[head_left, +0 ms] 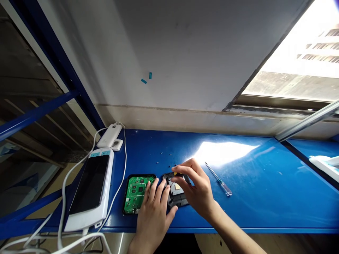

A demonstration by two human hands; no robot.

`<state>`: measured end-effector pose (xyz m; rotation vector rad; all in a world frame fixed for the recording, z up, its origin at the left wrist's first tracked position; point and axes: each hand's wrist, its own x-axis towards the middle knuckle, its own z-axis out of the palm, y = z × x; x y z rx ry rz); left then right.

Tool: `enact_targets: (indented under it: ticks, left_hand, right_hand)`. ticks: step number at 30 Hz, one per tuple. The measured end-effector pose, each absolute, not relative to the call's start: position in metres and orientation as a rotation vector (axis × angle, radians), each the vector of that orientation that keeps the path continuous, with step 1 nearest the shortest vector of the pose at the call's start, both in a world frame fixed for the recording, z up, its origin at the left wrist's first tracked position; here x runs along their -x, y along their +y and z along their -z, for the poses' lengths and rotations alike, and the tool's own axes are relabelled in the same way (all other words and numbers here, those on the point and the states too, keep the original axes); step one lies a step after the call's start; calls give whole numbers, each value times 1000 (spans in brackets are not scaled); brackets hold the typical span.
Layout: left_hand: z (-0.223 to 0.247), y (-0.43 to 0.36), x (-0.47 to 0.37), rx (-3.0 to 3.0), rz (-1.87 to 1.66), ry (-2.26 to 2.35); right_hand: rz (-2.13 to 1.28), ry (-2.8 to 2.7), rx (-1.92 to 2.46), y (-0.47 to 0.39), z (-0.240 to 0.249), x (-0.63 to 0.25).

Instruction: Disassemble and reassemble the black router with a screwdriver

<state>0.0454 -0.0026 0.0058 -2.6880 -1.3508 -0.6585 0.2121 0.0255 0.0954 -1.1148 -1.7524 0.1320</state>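
Observation:
A green circuit board [135, 188] sits in a black casing on the blue table. Beside it on the right is a black housing part [173, 201] with a grey metal plate and a pale square pad [177, 187]. My left hand [155, 215] lies flat with its fingers stretched out, the fingertips on the right side of the board and the left edge of the housing. Over the housing's upper part, my right hand [196, 185] pinches a small yellow piece [177, 174], mostly hidden by the thumb and fingers.
Several tiny screws [170, 166] are scattered behind the housing. A screwdriver [220, 181] with a clear handle lies to the right. At left, a phone [91, 183] rests on a white power strip [108, 197], near a white power bank [109, 135] and cables [124, 155].

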Motion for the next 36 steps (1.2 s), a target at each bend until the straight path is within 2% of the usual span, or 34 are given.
enact_targets:
  ticks: [10, 17, 25, 31, 36]
  left_hand:
    - [-2, -2, -45, 2722, 646, -1360]
    - [-4, -2, -44, 2732, 644, -1367]
    - [0, -3, -45, 2728, 710, -1401]
    - [-1, -3, -44, 2737, 692, -1381]
    - [-2, -3, -45, 2741, 732, -1402]
  right_hand:
    - [-258, -1791, 1109, 26, -95, -213]
    - [-161, -1791, 1092, 26, -100, -214]
    - [-300, -1779, 1175, 24, -94, -212]
    - [-91, -1770, 1179, 25, -99, -211]
    - [-127, -1787, 1161, 26, -99, -208]
